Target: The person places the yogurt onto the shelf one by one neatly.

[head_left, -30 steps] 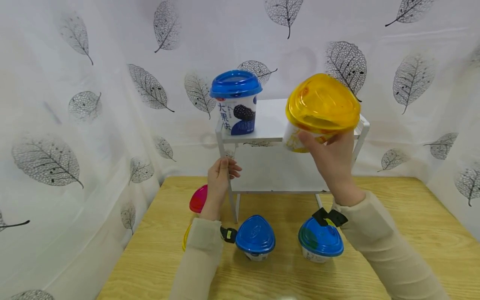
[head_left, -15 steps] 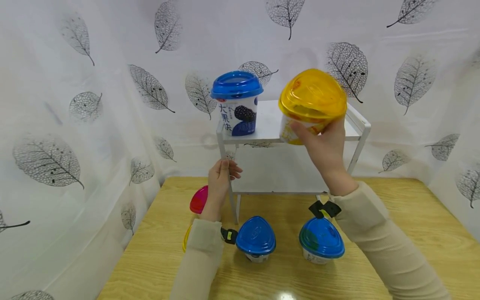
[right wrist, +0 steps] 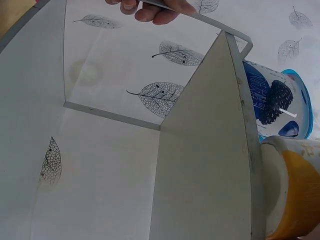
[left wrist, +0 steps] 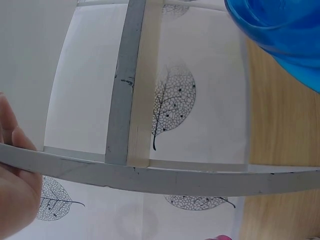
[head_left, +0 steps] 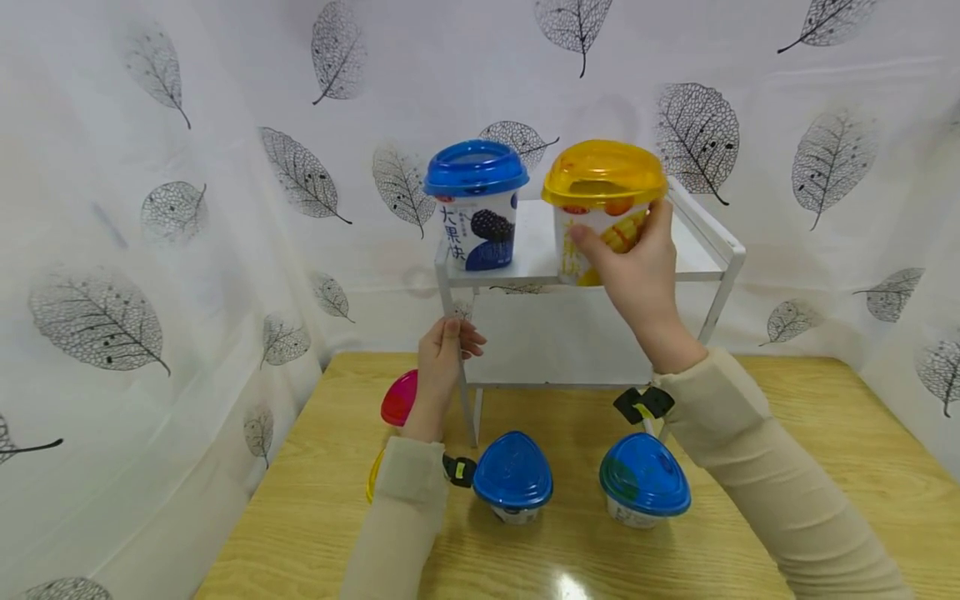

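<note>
I'm counting six lidded cups here: three blue tops, two yellow, one pink. The right hand (head_left: 641, 271) is holding a white cup with a domed, see-through yellow lid (head_left: 603, 204) upright at the front edge of the white rack (head_left: 697, 250)'s top shelf, grip closing round its side, thumb in front. I can't tell whether its base is touching. Just beside it, a white cup with a blue lid and blackberry print (head_left: 477, 208) is standing on that shelf. The left hand (head_left: 441, 358)'s grip is curling around the rack's left post.

Two more blue-lidded white cups (head_left: 513, 473) are sitting apart in front of the rack, while a pink lid (head_left: 397, 398) and a second yellow lid (head_left: 373, 477) are peeking out behind the left arm. All four are resting on a light wood-grain tabletop (head_left: 810, 450), which is catching a small glare. Whitish sheeting with black skeleton-leaf prints (head_left: 450, 50) is hanging around it.
</note>
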Demonstrator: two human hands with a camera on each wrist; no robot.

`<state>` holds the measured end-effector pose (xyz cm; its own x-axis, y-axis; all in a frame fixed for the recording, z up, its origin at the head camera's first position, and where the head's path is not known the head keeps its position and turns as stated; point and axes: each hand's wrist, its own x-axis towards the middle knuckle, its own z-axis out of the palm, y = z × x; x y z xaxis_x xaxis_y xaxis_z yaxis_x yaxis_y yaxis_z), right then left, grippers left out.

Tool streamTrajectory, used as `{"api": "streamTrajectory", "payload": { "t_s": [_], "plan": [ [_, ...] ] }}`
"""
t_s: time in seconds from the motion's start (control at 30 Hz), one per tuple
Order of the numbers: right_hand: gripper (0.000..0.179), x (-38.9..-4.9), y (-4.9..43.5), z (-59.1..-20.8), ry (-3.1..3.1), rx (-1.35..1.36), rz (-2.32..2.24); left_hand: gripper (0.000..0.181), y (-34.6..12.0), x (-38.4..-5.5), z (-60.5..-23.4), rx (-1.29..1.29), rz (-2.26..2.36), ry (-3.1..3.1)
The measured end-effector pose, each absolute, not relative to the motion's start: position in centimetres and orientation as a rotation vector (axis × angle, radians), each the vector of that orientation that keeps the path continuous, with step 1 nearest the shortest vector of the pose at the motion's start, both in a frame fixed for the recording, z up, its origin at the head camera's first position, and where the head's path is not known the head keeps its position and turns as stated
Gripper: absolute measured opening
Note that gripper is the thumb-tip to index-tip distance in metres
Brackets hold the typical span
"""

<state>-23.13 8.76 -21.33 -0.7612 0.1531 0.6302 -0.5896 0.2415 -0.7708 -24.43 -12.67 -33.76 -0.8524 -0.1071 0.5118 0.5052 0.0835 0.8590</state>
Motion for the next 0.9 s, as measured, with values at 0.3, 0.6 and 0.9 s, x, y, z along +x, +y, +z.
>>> {"api": "streamTrajectory", "payload": {
  "t_s": [0.3, 0.6, 0.9],
  "plan": [
    [0.072, -23.5, 8.6, -20.3, -2.038, 0.329, 1.588, 0.047, -12.6, -24.3, -33.7, -0.382, -1.815, -1.910],
    [0.075, -24.4, 8.8, -19.2, -2.230, 0.263, 1.541, 0.036, -12.6, -24.3, -33.6, -0.364, -1.840, -1.932],
    [0.077, -25.5, 8.7, -18.9, -2.297, 0.204, 1.539, 0.033, -12.2, -23.1, -32.2, -0.341, -1.851, -1.947]
  ]
}}
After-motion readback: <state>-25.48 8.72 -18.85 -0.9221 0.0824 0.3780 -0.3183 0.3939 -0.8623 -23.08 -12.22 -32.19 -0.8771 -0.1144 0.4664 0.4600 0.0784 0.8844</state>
